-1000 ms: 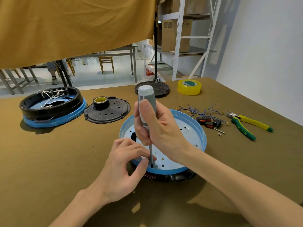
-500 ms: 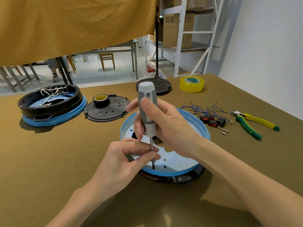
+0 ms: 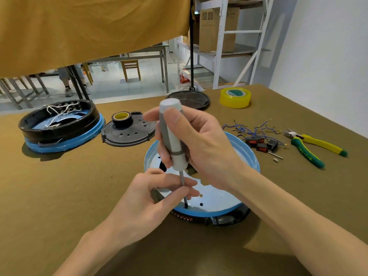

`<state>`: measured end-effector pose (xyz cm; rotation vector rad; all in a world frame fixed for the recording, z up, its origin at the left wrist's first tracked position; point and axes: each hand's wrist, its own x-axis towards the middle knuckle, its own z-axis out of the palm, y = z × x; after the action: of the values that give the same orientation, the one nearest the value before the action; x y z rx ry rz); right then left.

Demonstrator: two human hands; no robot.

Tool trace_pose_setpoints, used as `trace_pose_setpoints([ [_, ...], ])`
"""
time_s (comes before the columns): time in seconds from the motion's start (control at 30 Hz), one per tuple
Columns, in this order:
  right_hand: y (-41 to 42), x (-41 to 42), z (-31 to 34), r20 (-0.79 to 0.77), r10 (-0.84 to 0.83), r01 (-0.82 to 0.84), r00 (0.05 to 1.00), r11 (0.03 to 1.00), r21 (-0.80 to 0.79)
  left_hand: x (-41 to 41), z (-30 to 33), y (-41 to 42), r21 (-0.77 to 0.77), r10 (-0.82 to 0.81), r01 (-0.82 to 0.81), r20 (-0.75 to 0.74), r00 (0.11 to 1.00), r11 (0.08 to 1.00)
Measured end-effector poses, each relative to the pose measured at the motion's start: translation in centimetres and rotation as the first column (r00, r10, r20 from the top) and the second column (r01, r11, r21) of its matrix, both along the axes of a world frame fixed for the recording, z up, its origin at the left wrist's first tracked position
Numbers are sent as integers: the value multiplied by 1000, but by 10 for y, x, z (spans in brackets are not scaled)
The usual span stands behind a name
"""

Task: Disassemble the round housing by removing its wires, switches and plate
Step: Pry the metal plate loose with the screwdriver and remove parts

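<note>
The round housing (image 3: 223, 219) lies in front of me, black below with a blue-rimmed white perforated plate (image 3: 219, 198) on top. My right hand (image 3: 201, 142) grips a grey screwdriver (image 3: 171, 134) held upright, its tip in a hole near the plate's front edge. My left hand (image 3: 151, 198) pinches the screwdriver's metal shaft just above the plate. Removed blue wires (image 3: 253, 129) and black-red switches (image 3: 260, 144) lie on the table to the right of the housing.
Green-yellow pliers (image 3: 312, 146) lie at the right. A yellow tape roll (image 3: 235, 97) and a black round lid (image 3: 189, 99) sit at the back. A second black-blue housing (image 3: 59, 128) with white wires and a black plate (image 3: 127, 134) carrying a tape roll stand left.
The screwdriver has tilted slightly and my right hand's grip has shifted up the handle. My left fingers moved from beside the tip to pinching the shaft.
</note>
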<state>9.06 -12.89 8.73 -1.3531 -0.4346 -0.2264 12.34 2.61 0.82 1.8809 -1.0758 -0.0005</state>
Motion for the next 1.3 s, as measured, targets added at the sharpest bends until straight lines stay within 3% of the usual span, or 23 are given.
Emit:
trace_pose_setpoints([
  [0.23, 1, 5, -6, -26, -29, 31, 999, 997, 65, -7, -2, -11, -160, 114, -112, 3, 993, 981],
  [0.33, -3, 6, -8, -41, -50, 54, 998, 993, 103, -6, -4, -8, -62, 111, -110, 13, 994, 992],
  [0.43, -4, 3, -8, -31, 30, -27, 999, 995, 96, -3, -3, 0, 6, 29, -29, 29, 999, 1000],
  [0.7, -4, -4, -14, -61, -39, 44, 997, 995, 92, -8, -4, -10, -101, 138, -136, 4, 990, 985],
  [0.93, -5, -2, -18, -61, 30, -26, 998, 997, 72, -3, -1, 0, 27, 18, -19, 12, 1000, 999],
  [1.13, -4, -4, -20, -100, -8, 19, 995, 994, 109, -5, -4, -8, -95, 111, -114, -35, 993, 989],
  [1.3, -5, -6, -19, -121, 65, -50, 990, 991, 126, -4, -2, -2, 48, 77, -77, -4, 997, 996],
])
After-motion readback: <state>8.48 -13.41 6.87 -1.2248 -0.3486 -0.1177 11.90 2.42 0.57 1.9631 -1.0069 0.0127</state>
